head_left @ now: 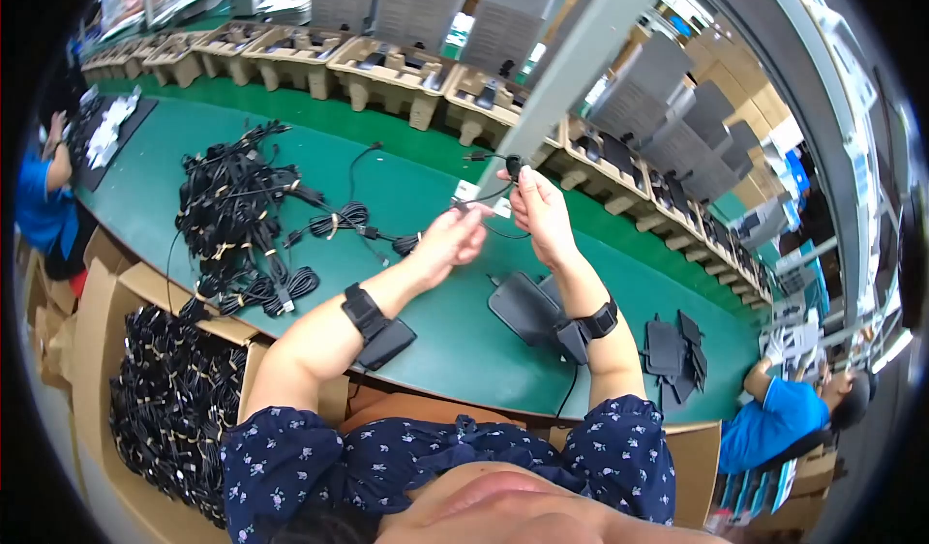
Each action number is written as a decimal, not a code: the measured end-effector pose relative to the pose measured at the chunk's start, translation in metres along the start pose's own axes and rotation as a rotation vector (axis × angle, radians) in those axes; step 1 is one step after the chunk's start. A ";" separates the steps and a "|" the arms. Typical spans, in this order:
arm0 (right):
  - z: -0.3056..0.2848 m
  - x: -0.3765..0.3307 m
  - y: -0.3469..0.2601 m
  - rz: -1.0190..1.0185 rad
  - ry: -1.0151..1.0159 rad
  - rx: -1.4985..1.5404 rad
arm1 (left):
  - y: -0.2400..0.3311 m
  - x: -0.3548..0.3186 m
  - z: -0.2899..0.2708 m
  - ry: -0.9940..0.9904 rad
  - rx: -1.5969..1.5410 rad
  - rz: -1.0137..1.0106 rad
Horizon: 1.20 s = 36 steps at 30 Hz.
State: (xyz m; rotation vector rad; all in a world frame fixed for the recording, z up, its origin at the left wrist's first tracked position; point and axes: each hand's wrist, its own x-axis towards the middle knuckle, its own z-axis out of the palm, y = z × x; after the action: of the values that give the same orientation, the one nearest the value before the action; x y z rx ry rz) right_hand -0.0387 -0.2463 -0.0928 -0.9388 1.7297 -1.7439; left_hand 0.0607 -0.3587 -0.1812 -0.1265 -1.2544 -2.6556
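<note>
Over the middle of the green table I hold a thin black cable (496, 196) between both hands. My right hand (544, 220) is raised, its fingers closed on a dark bunched or thick part of the cable, with a plug end sticking out to the left. Lower and to the left, my left hand (453, 244) pinches the cable at its fingertips. A loop of it hangs below the two hands. Beyond my left hand lie a bundled black cable (339, 220) and a large pile of tied black cables (237, 210).
Flat black devices (527, 307) lie below my right hand, more black pieces (673, 355) farther right. A carton (92, 350) of tied cables stands at my left. Pulp trays (387, 65) line the far side behind a grey post (581, 60). Co-workers sit at both sides.
</note>
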 end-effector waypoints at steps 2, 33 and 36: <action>-0.001 -0.010 -0.002 -0.049 -0.015 -0.015 | -0.001 -0.002 0.001 -0.041 -0.005 -0.019; -0.107 -0.001 -0.039 -0.363 0.641 -1.293 | -0.003 0.004 -0.015 0.351 1.350 0.639; -0.137 0.041 -0.045 -0.275 0.726 -1.315 | 0.000 0.006 -0.022 0.411 1.709 0.732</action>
State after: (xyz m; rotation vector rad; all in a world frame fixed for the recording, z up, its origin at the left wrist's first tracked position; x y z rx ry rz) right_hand -0.1645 -0.1867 -0.0370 -1.0675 3.5054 -0.9128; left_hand 0.0548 -0.3769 -0.1938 0.1831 -2.1607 -0.4637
